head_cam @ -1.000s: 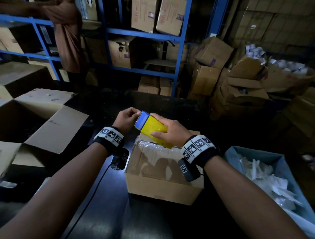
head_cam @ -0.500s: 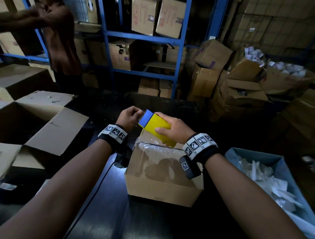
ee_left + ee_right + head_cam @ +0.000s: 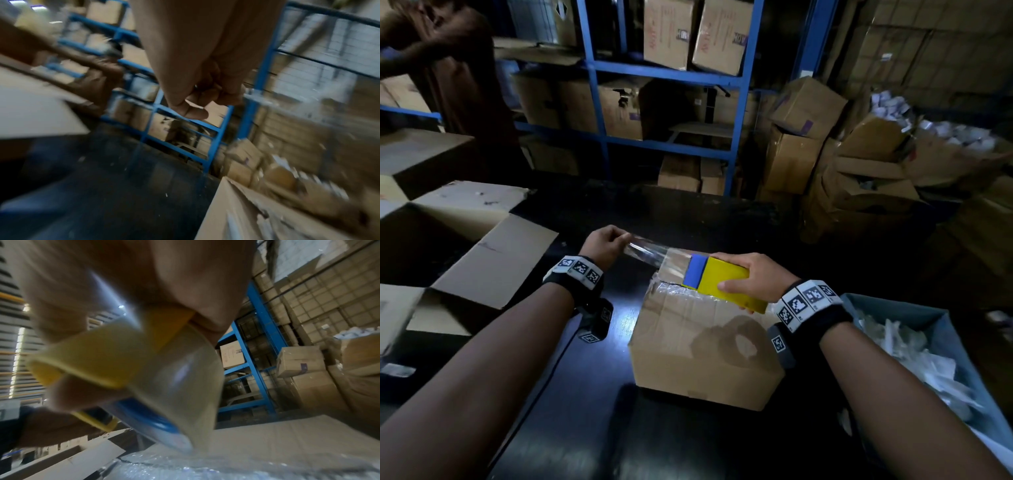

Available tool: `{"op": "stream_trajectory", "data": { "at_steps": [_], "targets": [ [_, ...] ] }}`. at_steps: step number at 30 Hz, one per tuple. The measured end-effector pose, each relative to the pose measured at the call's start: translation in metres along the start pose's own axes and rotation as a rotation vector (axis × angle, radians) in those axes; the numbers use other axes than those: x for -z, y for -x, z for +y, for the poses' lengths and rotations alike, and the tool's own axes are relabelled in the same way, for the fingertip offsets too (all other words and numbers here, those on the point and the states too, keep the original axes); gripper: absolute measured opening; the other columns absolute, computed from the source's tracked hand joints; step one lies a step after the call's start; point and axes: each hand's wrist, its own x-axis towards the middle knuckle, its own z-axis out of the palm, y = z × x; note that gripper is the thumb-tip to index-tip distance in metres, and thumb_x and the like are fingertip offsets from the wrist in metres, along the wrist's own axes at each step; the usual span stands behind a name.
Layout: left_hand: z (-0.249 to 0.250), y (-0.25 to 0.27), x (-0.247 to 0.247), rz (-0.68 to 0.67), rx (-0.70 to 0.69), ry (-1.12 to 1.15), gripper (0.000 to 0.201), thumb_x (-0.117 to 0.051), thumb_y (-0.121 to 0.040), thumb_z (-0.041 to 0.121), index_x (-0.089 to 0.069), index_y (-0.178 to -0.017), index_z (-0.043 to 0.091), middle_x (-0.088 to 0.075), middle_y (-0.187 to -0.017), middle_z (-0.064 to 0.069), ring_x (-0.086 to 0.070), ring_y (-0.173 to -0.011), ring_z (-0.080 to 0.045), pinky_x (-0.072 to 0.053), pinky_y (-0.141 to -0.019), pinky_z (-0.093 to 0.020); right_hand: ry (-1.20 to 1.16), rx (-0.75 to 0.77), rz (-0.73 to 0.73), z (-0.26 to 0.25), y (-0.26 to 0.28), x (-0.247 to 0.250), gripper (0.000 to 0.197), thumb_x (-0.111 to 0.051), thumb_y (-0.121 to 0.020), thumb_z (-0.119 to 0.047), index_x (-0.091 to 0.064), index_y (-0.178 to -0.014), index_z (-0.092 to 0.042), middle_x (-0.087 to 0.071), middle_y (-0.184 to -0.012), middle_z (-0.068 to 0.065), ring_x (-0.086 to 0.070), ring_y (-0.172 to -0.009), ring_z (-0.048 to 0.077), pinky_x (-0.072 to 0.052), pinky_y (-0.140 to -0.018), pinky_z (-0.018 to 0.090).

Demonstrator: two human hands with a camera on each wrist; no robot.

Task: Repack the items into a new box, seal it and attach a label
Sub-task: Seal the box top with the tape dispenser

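The closed brown cardboard box (image 3: 702,346) sits on the dark tabletop (image 3: 585,411) between the person's 2 forearms, its top already crossed by shiny clear tape near the far edge. The right hand (image 3: 755,279) wraps fingers and thumb round the yellow tape dispenser with a blue front edge (image 3: 717,279), holding it low over the box's far-left corner so the roll can feed onto the cardboard. The left hand (image 3: 604,244) pinches the free end of the clear tape strip (image 3: 645,253) between thumb and fingertips, out past the box's left side; held taut like this, the strip should lie flat instead of sticking to itself (the left wrist view is too blurred to show the tape). Sealing looks partly done, and I see no label on the box. An open, empty-looking cardboard carton (image 3: 448,246) stands well apart on the left, and a blue bin of white plastic packets (image 3: 941,346) lies just right of the right forearm.
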Motion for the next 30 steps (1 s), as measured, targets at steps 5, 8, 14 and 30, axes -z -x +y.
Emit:
{"op": "stream_trajectory", "data": {
  "at_steps": [5, 8, 14, 30],
  "targets": [
    [-0.016, 0.004, -0.014, -0.035, 0.092, 0.069, 0.016, -0.063, -0.088, 0.025, -0.061, -0.073, 0.021, -0.061, -0.062, 0.001, -0.055, -0.059, -0.015, -0.046, -0.066, -0.032, -0.02, -0.037, 0.006, 0.011, 0.0, 0.008, 0.061, -0.075, -0.077, -0.028, -0.053, -0.132, -0.044, -0.069, -0.098, 0.013, -0.07, -0.061, 0.029, -0.057, -0.053, 0.037],
    [-0.021, 0.012, -0.026, -0.072, 0.141, 0.111, 0.018, -0.06, -0.09, 0.021, -0.058, -0.072, 0.019, -0.057, -0.061, -0.002, -0.051, -0.055, -0.017, -0.044, -0.062, -0.032, -0.006, 0.005, 0.06, 0.017, -0.001, 0.011, 0.053, -0.076, -0.076, -0.034, -0.059, -0.126, -0.043, -0.068, -0.104, 0.001, -0.073, -0.079, 0.027, -0.058, -0.058, 0.033],
    [-0.024, 0.025, -0.052, -0.132, 0.247, 0.135, 0.015, -0.053, -0.094, 0.014, -0.06, -0.084, 0.006, -0.056, -0.067, -0.007, -0.051, -0.06, -0.021, -0.046, -0.063, -0.032, 0.017, -0.011, 0.142, 0.04, -0.005, 0.012, 0.036, -0.076, -0.079, -0.036, -0.07, -0.114, -0.036, -0.071, -0.101, -0.006, -0.065, -0.085, 0.001, -0.054, -0.076, 0.018],
    [-0.032, 0.026, -0.065, -0.302, 0.208, -0.184, 0.021, -0.059, -0.09, 0.034, -0.063, -0.084, 0.014, -0.06, -0.066, 0.004, -0.058, -0.061, -0.01, -0.037, -0.053, -0.021, 0.007, -0.078, 0.136, 0.063, -0.03, 0.013, 0.024, -0.076, -0.078, -0.04, -0.074, -0.101, -0.04, -0.07, -0.087, -0.016, -0.064, -0.078, 0.001, -0.046, -0.074, 0.018]
  ]
}}
